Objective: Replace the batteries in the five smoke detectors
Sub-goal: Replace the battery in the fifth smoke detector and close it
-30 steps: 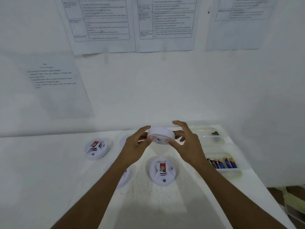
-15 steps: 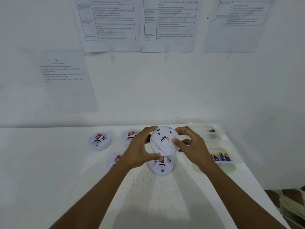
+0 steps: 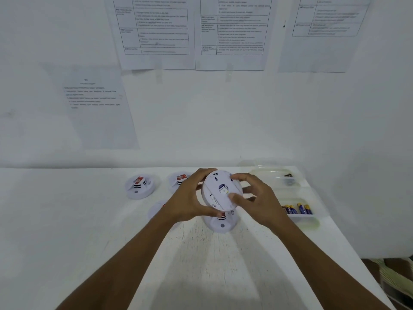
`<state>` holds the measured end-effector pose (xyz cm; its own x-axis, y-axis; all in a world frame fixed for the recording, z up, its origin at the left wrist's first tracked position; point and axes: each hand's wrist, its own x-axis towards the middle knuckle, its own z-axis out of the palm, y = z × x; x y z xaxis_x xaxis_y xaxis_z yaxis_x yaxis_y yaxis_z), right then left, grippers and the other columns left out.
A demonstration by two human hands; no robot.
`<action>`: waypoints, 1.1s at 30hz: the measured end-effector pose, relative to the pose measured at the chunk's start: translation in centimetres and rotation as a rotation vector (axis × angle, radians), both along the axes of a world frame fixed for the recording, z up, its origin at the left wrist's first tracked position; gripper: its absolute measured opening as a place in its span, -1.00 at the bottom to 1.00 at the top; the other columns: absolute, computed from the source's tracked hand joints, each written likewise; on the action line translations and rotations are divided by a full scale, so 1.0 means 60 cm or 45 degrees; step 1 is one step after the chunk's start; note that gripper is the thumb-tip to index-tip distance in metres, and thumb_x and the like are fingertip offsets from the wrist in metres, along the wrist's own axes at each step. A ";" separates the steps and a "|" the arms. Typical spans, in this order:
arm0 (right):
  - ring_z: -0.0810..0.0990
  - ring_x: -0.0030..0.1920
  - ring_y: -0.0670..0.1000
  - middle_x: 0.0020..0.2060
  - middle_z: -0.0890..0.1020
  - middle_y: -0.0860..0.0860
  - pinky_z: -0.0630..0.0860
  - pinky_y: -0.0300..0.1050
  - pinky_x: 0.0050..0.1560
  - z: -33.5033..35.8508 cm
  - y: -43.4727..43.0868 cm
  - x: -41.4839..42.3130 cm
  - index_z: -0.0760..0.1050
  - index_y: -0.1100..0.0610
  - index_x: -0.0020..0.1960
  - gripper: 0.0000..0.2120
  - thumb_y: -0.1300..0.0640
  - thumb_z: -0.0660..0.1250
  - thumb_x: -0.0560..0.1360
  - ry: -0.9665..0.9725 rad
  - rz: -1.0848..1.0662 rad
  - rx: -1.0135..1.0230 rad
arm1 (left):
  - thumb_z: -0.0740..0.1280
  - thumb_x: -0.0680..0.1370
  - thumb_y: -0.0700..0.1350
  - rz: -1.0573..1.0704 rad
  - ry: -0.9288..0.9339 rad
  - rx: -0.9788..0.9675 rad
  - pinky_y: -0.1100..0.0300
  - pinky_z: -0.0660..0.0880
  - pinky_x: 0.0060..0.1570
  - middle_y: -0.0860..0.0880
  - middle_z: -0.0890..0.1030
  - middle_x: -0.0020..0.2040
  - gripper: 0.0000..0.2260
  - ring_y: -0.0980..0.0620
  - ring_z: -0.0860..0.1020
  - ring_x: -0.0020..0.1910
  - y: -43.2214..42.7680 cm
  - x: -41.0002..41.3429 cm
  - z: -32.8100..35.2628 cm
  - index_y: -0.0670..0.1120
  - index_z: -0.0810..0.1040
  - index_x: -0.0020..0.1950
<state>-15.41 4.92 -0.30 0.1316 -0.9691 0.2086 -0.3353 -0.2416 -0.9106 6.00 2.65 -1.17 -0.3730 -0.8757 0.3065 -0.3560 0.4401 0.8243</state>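
White table (image 3: 67, 220): one smoke detector (image 3: 220, 190) held above it, back face toward the wearer, left hand (image 3: 190, 198) clamping its left rim, right hand (image 3: 257, 198) pinching the right.

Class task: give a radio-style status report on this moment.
Left hand, right hand grip smoke detector above table. Back faces camera. Second detector on table beneath hands.
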 end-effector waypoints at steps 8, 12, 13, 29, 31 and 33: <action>0.45 0.15 -0.25 0.15 0.47 -0.20 0.55 -0.20 -0.04 0.008 -0.013 0.025 0.48 -0.06 0.25 -0.31 -0.29 0.49 0.19 0.399 -0.013 -0.322 | 0.66 0.19 0.05 0.006 -0.074 -0.029 -0.04 0.51 0.20 0.15 0.54 0.23 -0.22 0.05 0.49 0.26 -0.001 0.013 0.018 0.10 0.42 0.35; 0.50 0.06 -0.16 0.08 0.49 -0.17 0.54 -0.16 -0.03 0.009 -0.015 0.032 0.47 -0.03 0.22 -0.32 -0.29 0.42 0.17 0.497 -0.025 -0.369 | 0.67 0.17 -0.01 0.011 -0.097 -0.059 0.05 0.51 0.19 0.14 0.55 0.20 -0.22 0.05 0.50 0.23 -0.002 0.018 0.021 0.05 0.44 0.32; 0.50 0.05 -0.15 0.08 0.49 -0.15 0.55 -0.14 -0.03 0.009 -0.015 0.032 0.47 -0.02 0.23 -0.31 -0.29 0.40 0.17 0.512 -0.023 -0.376 | 0.67 0.17 -0.02 0.006 -0.100 -0.064 0.08 0.51 0.18 0.13 0.55 0.20 -0.23 0.05 0.50 0.22 -0.003 0.018 0.020 0.04 0.44 0.32; 0.59 0.00 -0.21 -0.01 0.67 -0.22 0.49 -0.19 0.10 0.019 -0.034 0.011 0.47 -0.03 0.33 -0.45 -0.03 0.47 0.36 0.572 0.070 -0.484 | 0.66 0.21 0.01 -0.002 -0.071 0.015 -0.01 0.51 0.22 0.15 0.54 0.23 -0.22 0.04 0.51 0.24 -0.038 0.022 -0.012 0.07 0.41 0.35; 0.64 -0.10 -0.21 -0.12 0.71 -0.18 0.53 -0.29 0.02 0.018 -0.046 0.007 0.48 0.00 0.31 -0.52 0.15 0.47 0.41 0.487 0.097 -0.472 | 0.66 0.21 0.01 0.019 -0.090 0.029 0.09 0.51 0.20 0.17 0.54 0.22 -0.22 0.09 0.51 0.22 -0.045 0.030 -0.023 0.06 0.40 0.35; 0.64 -0.17 -0.17 -0.19 0.71 -0.15 0.53 -0.35 -0.04 0.017 -0.062 -0.001 0.49 0.01 0.28 -0.57 0.25 0.42 0.45 0.404 0.068 -0.421 | 0.65 0.20 0.03 0.047 -0.108 0.043 0.21 0.50 0.16 0.20 0.53 0.21 -0.22 0.16 0.50 0.21 -0.052 0.039 -0.032 0.09 0.39 0.35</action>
<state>-15.48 1.20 0.72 0.2872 -0.8472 0.4470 -0.5641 -0.5267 -0.6359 8.32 -0.47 -3.11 -0.3640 -0.8985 0.2453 -0.4404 0.3980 0.8048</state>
